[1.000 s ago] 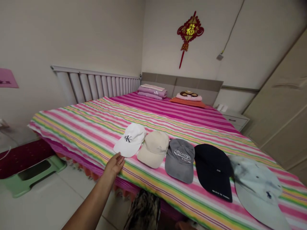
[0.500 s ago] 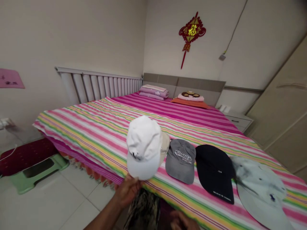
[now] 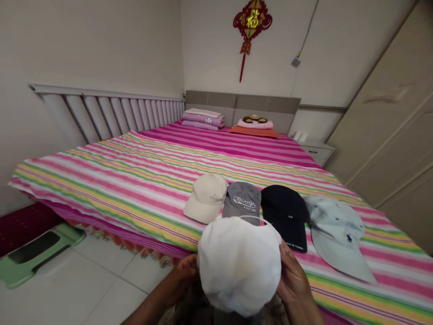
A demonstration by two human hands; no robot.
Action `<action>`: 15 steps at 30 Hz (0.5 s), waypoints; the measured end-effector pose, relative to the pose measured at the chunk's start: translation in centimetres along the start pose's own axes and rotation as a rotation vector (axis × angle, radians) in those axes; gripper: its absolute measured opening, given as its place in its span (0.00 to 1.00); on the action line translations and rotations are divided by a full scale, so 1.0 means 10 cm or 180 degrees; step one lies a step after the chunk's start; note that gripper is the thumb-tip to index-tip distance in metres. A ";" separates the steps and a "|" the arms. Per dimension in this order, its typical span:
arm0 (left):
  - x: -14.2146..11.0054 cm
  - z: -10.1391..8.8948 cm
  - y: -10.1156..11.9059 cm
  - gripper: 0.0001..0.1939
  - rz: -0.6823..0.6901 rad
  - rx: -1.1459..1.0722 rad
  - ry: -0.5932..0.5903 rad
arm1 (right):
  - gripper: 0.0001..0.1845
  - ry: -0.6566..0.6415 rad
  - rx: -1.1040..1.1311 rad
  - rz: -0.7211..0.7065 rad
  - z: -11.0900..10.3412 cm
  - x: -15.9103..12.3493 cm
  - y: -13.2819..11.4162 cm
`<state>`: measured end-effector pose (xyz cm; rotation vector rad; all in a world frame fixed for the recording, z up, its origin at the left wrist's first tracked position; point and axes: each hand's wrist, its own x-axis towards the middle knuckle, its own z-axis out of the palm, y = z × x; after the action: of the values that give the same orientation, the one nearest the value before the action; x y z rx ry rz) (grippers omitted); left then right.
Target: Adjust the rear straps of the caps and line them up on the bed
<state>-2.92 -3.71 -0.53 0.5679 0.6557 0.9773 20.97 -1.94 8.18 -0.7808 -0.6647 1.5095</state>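
Both my hands hold a white cap [image 3: 239, 264] up close in front of me, its crown facing the camera. My left hand [image 3: 184, 276] grips its left edge and my right hand [image 3: 293, 276] grips its right edge, fingers curled round the rim. Behind it, on the striped bedspread [image 3: 135, 180], lie a beige cap [image 3: 207, 203], a grey cap [image 3: 242, 201], a dark navy cap [image 3: 285, 215] and a pale blue washed cap [image 3: 334, 234] in a row near the bed's front edge.
Folded bedding [image 3: 203, 119] and a pillow [image 3: 254, 126] sit at the headboard. A radiator [image 3: 111, 113] runs along the left wall. A green stool [image 3: 34, 250] stands on the tiled floor at the left. A wardrobe [image 3: 392, 126] and a nightstand [image 3: 314, 149] are at the right.
My left hand picked the white cap off the bed and brought it toward me; my right hand came up and took its other side. The view shifted down and right.
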 end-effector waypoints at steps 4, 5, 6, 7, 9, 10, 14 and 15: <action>0.09 0.18 0.29 0.15 0.0015 0.0506 -0.0624 | 0.28 -0.0075 -0.0067 0.0053 -0.09 -0.09 0.06; 0.13 0.24 0.33 0.16 -0.0015 0.0527 -0.0744 | 0.26 -0.0090 -0.0069 0.0088 -0.12 -0.11 0.07; 0.17 0.30 0.37 0.18 -0.0030 0.0498 -0.0829 | 0.25 -0.0122 -0.0082 0.0129 -0.16 -0.14 0.07; 0.20 0.35 0.41 0.19 -0.0044 0.0435 -0.0876 | 0.23 -0.0174 -0.0111 0.0172 -0.21 -0.16 0.07; 0.23 0.45 0.49 0.19 -0.0047 0.0275 -0.0880 | 0.22 -0.0359 -0.0269 0.0320 -0.31 -0.21 0.06; 0.24 0.48 0.52 0.19 -0.0040 0.0219 -0.0858 | 0.21 -0.0471 -0.0413 0.0419 -0.35 -0.22 0.05; 0.19 0.61 0.62 0.15 0.0014 0.0320 -0.0842 | 0.22 -0.0694 -0.1176 0.0375 -0.42 -0.23 -0.05; 0.17 0.65 0.62 0.14 0.0002 0.0375 -0.0870 | 0.25 -0.0723 -0.1355 0.0245 -0.39 -0.23 -0.08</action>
<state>-0.98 -0.33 7.75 0.7900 0.4702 0.8459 24.62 -4.32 6.65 -0.9695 -1.1627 1.5607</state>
